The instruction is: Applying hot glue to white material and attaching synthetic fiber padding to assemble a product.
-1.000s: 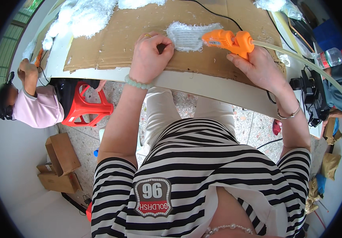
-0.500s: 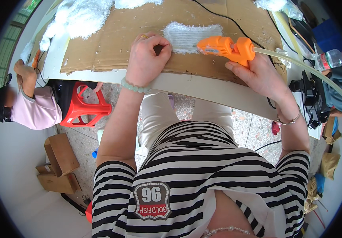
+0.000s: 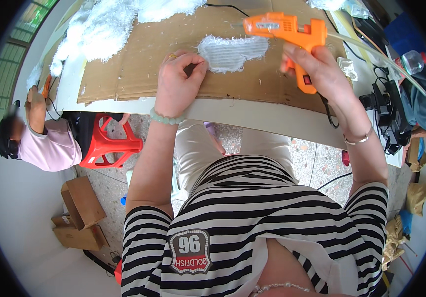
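Observation:
My right hand (image 3: 324, 74) is wrapped round the handle of an orange hot glue gun (image 3: 287, 27), held up with its nozzle toward the left. From the gun's back end a long translucent glue stick (image 3: 373, 48) runs out to the right. Below the nozzle, a white, fluffy-edged ribbed fabric piece (image 3: 232, 54) lies on a brown cardboard sheet (image 3: 138, 72). At that piece's left edge my left hand (image 3: 179, 84) is closed, thumb and fingertips pinched together against it. What exactly lies between those fingertips is too small to see.
White fluffy material (image 3: 96, 34) is heaped at the far left. A plastic bottle (image 3: 412, 63) and black power adapters (image 3: 388, 116) sit to the right. Another person (image 3: 49, 143) works at the left, beside a red stool (image 3: 111, 146). Cardboard boxes (image 3: 82, 203) stand on the floor.
My right hand has lifted the glue gun up and away from the fabric piece, its nozzle no longer over the right end. My left hand stays pinched at the piece's left edge.

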Tool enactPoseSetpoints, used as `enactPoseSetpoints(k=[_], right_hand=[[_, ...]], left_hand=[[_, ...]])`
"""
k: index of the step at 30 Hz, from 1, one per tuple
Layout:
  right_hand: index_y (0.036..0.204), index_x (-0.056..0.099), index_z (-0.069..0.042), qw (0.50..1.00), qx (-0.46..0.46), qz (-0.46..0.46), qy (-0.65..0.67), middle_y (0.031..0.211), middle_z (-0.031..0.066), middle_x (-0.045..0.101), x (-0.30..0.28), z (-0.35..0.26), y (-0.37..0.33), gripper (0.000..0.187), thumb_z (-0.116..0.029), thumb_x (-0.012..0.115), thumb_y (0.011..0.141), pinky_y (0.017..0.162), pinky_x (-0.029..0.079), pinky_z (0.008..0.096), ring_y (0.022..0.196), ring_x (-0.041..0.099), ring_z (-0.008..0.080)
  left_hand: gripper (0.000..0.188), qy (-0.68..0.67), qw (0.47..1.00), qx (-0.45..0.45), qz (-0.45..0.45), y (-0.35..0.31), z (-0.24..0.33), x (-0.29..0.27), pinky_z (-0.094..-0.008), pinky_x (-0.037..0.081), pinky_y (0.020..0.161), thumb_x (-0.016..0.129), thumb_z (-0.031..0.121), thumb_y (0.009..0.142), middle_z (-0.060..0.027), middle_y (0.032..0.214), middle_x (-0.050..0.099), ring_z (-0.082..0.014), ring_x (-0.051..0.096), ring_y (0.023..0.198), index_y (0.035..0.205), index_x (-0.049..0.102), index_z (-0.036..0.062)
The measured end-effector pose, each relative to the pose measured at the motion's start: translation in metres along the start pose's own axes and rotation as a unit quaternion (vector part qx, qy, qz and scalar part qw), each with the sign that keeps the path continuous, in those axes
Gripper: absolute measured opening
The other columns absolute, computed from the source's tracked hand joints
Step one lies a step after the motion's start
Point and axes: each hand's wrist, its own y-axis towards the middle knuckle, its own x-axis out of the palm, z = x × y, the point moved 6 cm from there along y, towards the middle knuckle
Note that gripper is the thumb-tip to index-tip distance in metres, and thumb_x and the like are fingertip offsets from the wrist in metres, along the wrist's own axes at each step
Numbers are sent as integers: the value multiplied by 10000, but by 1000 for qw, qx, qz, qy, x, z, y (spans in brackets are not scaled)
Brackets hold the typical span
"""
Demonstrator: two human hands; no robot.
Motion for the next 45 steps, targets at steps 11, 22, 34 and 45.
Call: enactPoseSetpoints(k=[11, 22, 34, 45], right_hand=[[965, 576, -41, 955, -52, 28, 290, 950, 81, 649, 20, 30, 80, 259, -285, 491, 964, 790, 508, 288, 880, 632, 167], [944, 615, -57, 970, -3, 16, 244, 891, 38, 647, 23, 42, 81, 325, -373, 540, 928, 661, 466, 228, 765, 590, 84], [1014, 621, -46, 976, 16, 21, 214, 901, 16, 631, 23, 48, 83, 381, -407, 557, 914, 694, 454, 235, 805, 561, 69], [1171, 529, -22, 938, 14, -4, 346, 1005, 41, 583, 30, 43, 91, 267, -186, 502, 962, 760, 501, 263, 891, 598, 145]], left_hand=[[299, 247, 961, 127, -9, -2, 36, -9, -430, 393, 883, 725, 46, 661, -50, 917, 625, -300, 555, 954, 942, 656, 119], [175, 166, 969, 164, -82, 20, 21, 1, -403, 391, 877, 743, 46, 652, -50, 904, 605, -288, 558, 950, 800, 665, 96], [279, 180, 963, 170, -107, 14, 38, -4, -466, 407, 904, 748, 17, 609, -47, 915, 579, -267, 551, 968, 857, 644, 87], [167, 229, 938, 245, -90, 16, 37, 11, -485, 369, 945, 706, 14, 666, -28, 920, 573, -244, 543, 966, 793, 618, 78]])
